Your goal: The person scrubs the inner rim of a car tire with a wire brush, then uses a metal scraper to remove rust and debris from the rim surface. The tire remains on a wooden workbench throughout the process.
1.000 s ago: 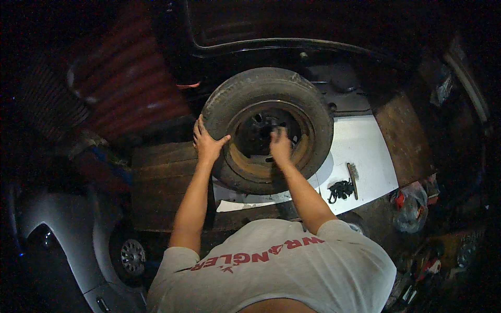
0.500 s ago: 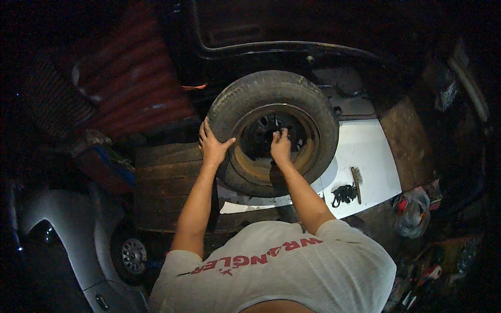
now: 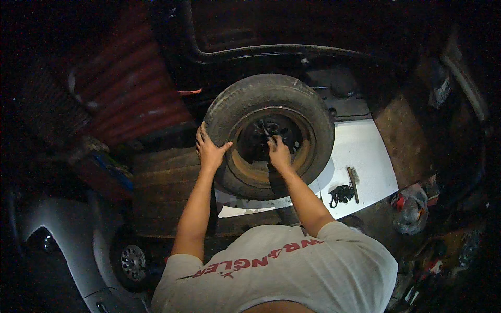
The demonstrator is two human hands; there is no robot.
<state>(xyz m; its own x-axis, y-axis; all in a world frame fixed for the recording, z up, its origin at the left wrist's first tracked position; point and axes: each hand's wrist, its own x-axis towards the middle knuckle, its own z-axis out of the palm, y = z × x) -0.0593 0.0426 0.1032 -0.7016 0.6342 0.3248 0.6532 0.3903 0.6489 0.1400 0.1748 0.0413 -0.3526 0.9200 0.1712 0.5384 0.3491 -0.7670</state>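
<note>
A car wheel (image 3: 267,183), a worn black tyre on a rusty dark steel rim, stands or leans before me with its hollow side facing me. My left hand (image 3: 211,154) grips the tyre's left side, thumb on the sidewall and fingers spread round the tread. Inside the rim, my right hand (image 3: 280,156) is closed near the dark hub centre (image 3: 263,130). Its fingers are pinched together; what they hold, if anything, is too dark to make out. A small pale glint shows just beyond the fingertips.
Right of the wheel, a white sheet (image 3: 365,151) carries a brush (image 3: 353,185) and a crumpled black cloth-like thing (image 3: 341,195). Wooden planks (image 3: 167,180) lie left. A plastic bag (image 3: 412,211) sits at right. A silver car (image 3: 78,235) stands lower left, with a dark vehicle body beyond the wheel.
My right hand has shifted slightly nearer to me inside the rim, its fingertips now pointing up and left. The left hand keeps its place on the tyre. The whole view has moved a little.
</note>
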